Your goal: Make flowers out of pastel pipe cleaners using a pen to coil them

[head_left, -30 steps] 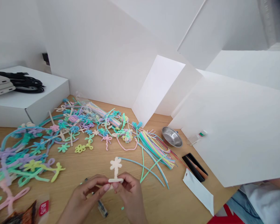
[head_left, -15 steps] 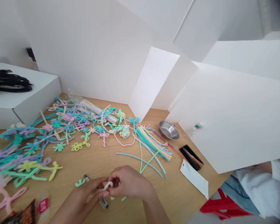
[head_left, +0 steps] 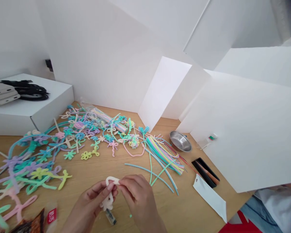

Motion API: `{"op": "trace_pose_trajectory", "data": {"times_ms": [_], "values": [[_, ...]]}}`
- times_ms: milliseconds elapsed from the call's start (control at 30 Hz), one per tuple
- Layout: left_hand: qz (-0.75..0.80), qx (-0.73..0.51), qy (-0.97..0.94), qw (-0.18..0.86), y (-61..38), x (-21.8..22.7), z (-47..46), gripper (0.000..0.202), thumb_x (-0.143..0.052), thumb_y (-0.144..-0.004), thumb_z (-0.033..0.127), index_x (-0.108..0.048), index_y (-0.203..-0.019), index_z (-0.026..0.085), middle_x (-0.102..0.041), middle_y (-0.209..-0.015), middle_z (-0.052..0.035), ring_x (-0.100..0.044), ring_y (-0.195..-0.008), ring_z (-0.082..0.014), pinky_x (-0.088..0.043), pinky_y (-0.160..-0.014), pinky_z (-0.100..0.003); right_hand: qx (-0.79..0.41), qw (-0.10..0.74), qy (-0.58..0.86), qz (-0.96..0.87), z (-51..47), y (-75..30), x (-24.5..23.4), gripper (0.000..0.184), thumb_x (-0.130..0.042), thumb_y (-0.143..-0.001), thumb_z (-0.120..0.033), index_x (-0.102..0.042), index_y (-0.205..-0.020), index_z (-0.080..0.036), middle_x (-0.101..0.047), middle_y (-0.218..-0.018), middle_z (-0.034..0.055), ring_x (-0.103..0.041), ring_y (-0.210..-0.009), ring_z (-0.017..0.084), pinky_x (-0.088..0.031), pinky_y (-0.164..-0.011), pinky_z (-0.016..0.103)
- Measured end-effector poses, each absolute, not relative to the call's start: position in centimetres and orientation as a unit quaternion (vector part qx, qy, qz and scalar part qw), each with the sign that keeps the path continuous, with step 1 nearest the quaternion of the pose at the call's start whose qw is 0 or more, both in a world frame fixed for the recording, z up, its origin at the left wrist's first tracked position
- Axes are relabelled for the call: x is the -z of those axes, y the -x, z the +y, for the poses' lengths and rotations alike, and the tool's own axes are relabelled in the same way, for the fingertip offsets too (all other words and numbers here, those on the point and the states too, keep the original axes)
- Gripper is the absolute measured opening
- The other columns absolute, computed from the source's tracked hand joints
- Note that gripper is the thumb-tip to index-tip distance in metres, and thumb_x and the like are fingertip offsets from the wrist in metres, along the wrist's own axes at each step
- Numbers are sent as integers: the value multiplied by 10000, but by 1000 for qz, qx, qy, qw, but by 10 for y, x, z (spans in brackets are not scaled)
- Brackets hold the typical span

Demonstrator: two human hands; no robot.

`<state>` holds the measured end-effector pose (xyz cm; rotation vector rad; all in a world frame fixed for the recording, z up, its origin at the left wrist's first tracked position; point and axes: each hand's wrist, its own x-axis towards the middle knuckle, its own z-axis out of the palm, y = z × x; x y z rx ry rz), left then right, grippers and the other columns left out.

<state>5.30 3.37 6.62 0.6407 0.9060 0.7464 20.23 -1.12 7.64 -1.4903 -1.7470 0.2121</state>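
A white pipe cleaner (head_left: 109, 180), bent into loops, is held between my two hands above the front of the table. My left hand (head_left: 94, 197) pinches its looped part between thumb and fingers. With thumb and fingertips, my right hand (head_left: 137, 191) grips the end of the strand at the right of the loop. A bunched white part hangs below my left fingers. Under it on the table lies a small dark and clear object (head_left: 111, 216), partly covered, whose kind I cannot make out.
Pastel pipe-cleaner flowers (head_left: 69, 154) spread over the left. A bundle of straight pipe cleaners (head_left: 161, 152) lies right of centre. Further right are a metal bowl (head_left: 180, 141), a black tray (head_left: 205, 171) and a white packet (head_left: 210, 197). A white box (head_left: 53, 106) with cables stands back left.
Both hands have turned and lifted slightly, so more of the white pipe cleaner shows, with its loop now standing above my left fingers. The view has shifted, moving the table's things rightward and down.
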Motion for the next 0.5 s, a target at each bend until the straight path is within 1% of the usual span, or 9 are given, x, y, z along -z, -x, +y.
{"op": "trace_pose_trajectory", "data": {"times_ms": [100,200,267,367,500], "values": [[415,-348,-252,802,-55,-68,33,247,-825,-611,363,-790,-817,231,-754,-740,-17,-639,-713,-169,-525,-682,-242,-42,404,577,-708,-11,-202,-72,169,-516,-938,-236,-661,-1026,-230,-696,-914,29,-607,-827,172,-482,-765,285],[412,-353,-226,809,-56,-65,33,249,-854,-570,330,-797,-785,218,-749,-693,-10,-632,-699,-161,-524,-648,-218,-43,392,570,-721,-8,-203,-69,195,-482,-954,-230,-656,-1044,-224,-695,-913,36,-608,-836,175,-480,-771,294],[415,-355,-215,810,-57,-61,34,260,-876,-531,319,-800,-756,212,-740,-645,1,-627,-652,-146,-517,-604,-195,-53,391,568,-723,-6,-204,-69,191,-483,-955,-237,-660,-1024,-218,-698,-903,34,-614,-832,171,-481,-771,288],[420,-355,-204,810,-60,-57,34,266,-884,-510,336,-799,-730,211,-727,-589,14,-609,-569,-116,-493,-531,-162,-76,389,569,-721,-3,-203,-72,169,-497,-949,-252,-660,-975,-215,-703,-880,14,-623,-811,151,-486,-753,252],[413,-350,-201,817,-64,-57,31,295,-894,-494,323,-793,-745,206,-710,-557,26,-552,-467,-77,-442,-440,-135,-83,383,581,-713,-2,-201,-73,145,-496,-942,-219,-638,-964,-202,-692,-876,13,-617,-819,149,-478,-736,243]]}}
